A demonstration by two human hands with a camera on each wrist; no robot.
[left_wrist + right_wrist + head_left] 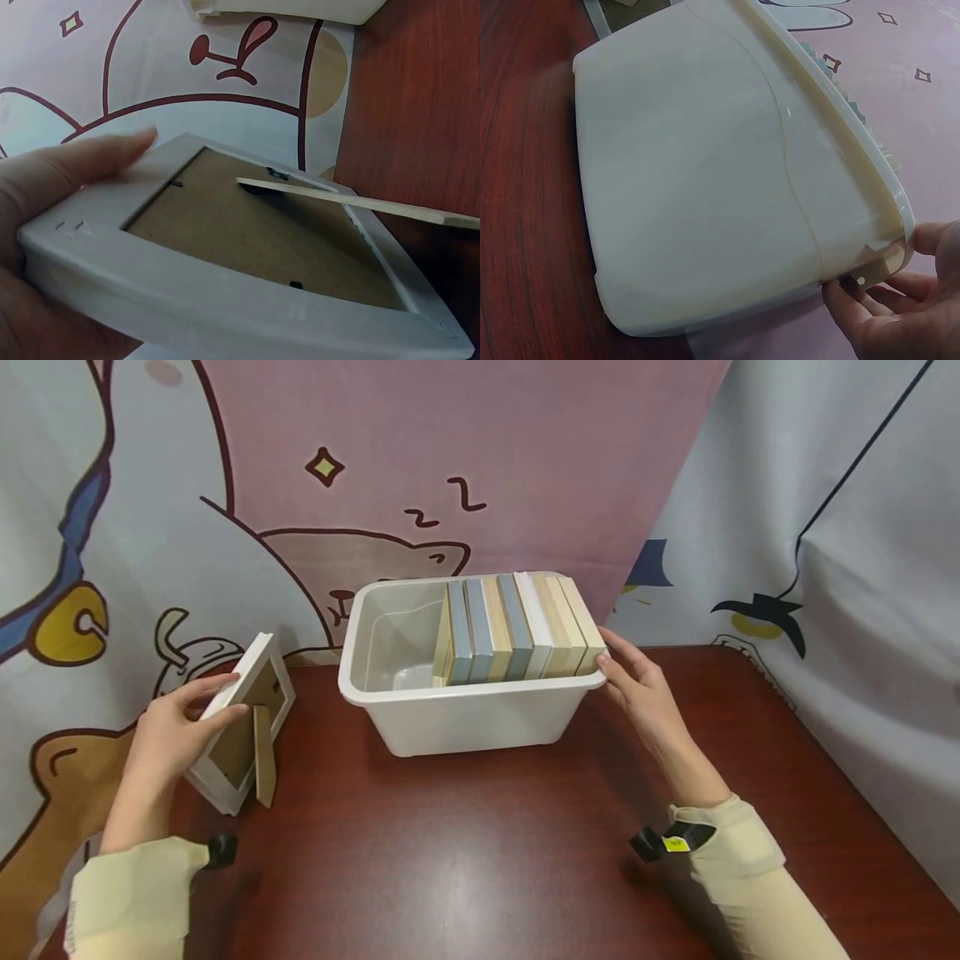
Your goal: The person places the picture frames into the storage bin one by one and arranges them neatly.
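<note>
My left hand (pixel 168 727) grips a white picture frame (pixel 234 750) by its upper edge, thumb on the back side. The frame stands tilted on the table at the left, its brown backboard (pixel 225 232) and folded-out easel leg (pixel 264 756) facing right. A white plastic bin (pixel 472 722) stands further right. My right hand (pixel 645 706) holds its right end, thumb at the rim and fingers beneath the lip. Several thin, book-like slabs (pixel 536 622) in blue-grey, cream and white stand upright in a row, filling the right part of the bin.
The bin's left part shows bare floor and inner wall (pixel 390 627). Beneath everything is a dark red-brown wooden table (pixel 450 843). A cartoon-printed cloth (pixel 525 460) hangs close behind the bin and along both sides. Both wrists carry dark camera mounts (pixel 675 837).
</note>
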